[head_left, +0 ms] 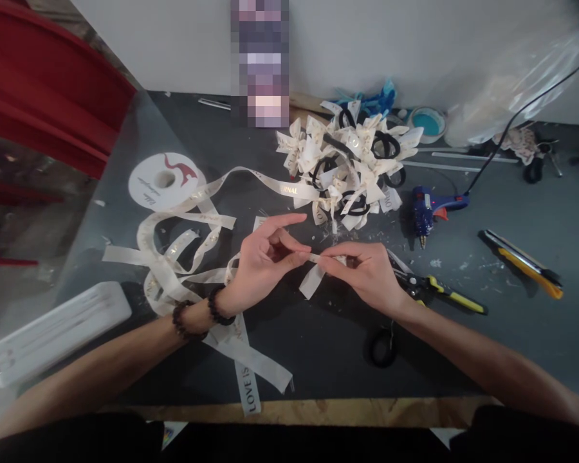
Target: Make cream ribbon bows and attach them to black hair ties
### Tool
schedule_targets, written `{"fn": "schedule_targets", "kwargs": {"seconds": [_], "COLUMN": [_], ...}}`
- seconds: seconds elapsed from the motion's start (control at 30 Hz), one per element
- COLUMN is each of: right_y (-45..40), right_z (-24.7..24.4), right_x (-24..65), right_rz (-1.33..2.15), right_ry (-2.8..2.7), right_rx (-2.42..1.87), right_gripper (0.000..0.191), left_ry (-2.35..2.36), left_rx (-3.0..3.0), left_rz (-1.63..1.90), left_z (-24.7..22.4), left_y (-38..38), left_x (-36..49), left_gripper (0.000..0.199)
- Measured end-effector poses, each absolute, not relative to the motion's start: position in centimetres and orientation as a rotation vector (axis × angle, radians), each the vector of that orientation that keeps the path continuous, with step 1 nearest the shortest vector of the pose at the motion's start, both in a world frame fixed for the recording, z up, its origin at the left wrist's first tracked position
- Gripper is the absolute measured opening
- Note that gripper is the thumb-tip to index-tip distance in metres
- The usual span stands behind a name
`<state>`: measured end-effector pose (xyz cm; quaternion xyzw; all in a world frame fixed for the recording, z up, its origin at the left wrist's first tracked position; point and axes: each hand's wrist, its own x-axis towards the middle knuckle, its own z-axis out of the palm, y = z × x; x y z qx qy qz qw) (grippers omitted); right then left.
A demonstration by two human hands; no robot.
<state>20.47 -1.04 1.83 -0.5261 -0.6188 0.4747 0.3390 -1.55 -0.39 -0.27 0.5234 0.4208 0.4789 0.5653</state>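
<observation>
Over the middle of the dark table, my left hand (pixel 273 254) pinches one end of a short white ribbon piece (pixel 312 281) between thumb and fingertip. My right hand (pixel 361 270) grips the same ribbon close beside it, and a loose tail hangs down between the hands. Long printed ribbon (pixel 161 257) lies in loops left of and under my left wrist, trailing from beside a white ribbon spool (pixel 166 181). Beyond my hands sits a pile of white ribbon bows with black hair ties (pixel 347 161). A black hair tie (pixel 382 347) lies below my right wrist.
Right of the pile rest a blue glue gun (pixel 422 215) with a cord and a yellow utility knife (pixel 523 263). Yellow-handled pliers or cutters (pixel 456 297) lie by my right forearm. A white plastic case (pixel 60 331) is at left, and a tape roll (pixel 427 123) stands by the wall.
</observation>
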Motion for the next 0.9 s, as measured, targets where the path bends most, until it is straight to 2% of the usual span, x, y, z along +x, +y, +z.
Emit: {"fn": "schedule_targets", "kwargs": {"seconds": [0.37,0.47,0.53,0.63,0.73,0.8,0.9], "right_y": [-1.08,-1.02,-1.19,-1.57,-1.69,-1.61,-1.49], "right_z": [1.77,1.47,1.28,1.17,1.2,1.21,1.25], "right_x": [20.6,20.22,20.1,20.16,20.32,20.38,20.32], "right_rz": [1.199,1.191,1.271,1.421,1.416,1.323,1.221], "right_ry": [-1.596,-1.563,-1.528,-1.424,-1.369,-1.398,-1.431], "right_rx": [-1.42,-1.395,-1.356,-1.301,-1.295,-1.316,-1.316], "right_gripper": [0.017,0.02,0.028,0.039,0.035,0.027,0.019], "left_ry": [0.906,0.85,0.827,0.942,1.09,1.103,1.025], "left_rx": [1.293,1.288,1.264,1.299,1.299,1.286,1.271], "left_rz": [1.1,1.04,0.96,0.899,0.974,1.009,0.999], "left_z": [-0.04,0.09,0.14,0.16,0.07,0.0,0.02], "left_y": [-0.16,-0.06,-0.08,-0.15,-0.16,-0.13,-0.09], "left_x": [-1.78,-1.54,-1.37,-1.29,-1.36,-1.38,-1.35], "left_gripper": [0.058,0.068,0.069,0.045,0.023,0.021,0.028]}}
